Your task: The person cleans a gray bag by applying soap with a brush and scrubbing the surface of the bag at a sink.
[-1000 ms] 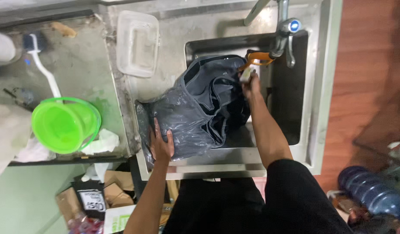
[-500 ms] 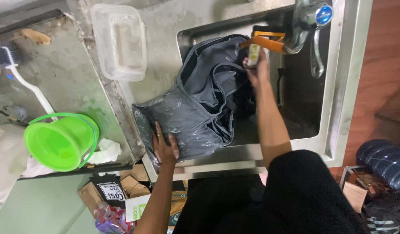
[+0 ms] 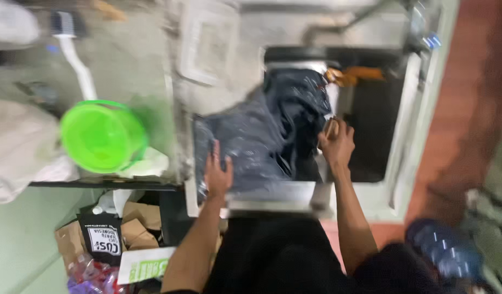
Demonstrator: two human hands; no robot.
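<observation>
**Dark garment at the sink: one hand pinning, one hand gripping**

Head view, the only one; frame is motion-blurred, fine detail unreliable.

Observation: a dark grey garment [image 3: 267, 141] lies half on the steel sink [image 3: 408, 109] surround and half down in the basin. Left hand [image 3: 217, 173] lies flat on its near end, fingers spread and released, pressing the cloth against the front ledge. Right hand [image 3: 336, 142] is at the garment's right edge inside the basin, fingers clenched around a small pale object [image 3: 331, 128]; blur hides what that object is.

Surroundings: a clear plastic tub [image 3: 210, 46] sits on the counter just beyond the garment; a green bucket [image 3: 103, 136] stands well to the left, with a white-handled brush [image 3: 77, 60] beyond it. An orange item [image 3: 354, 73] lies at the far edge of the basin near the tap [image 3: 425, 32].

Risk, as judgement: the cloth looks wet and heavy, and much of it hangs into the basin. If the flat left hand lifts, the weight could drag the rest off the ledge. The small object could also slip from a wet grip.

Orientation: the garment's long axis runs diagonally, from the near-left ledge under the left hand toward the far-right corner of the basin, bunched and folded at that far end.
</observation>
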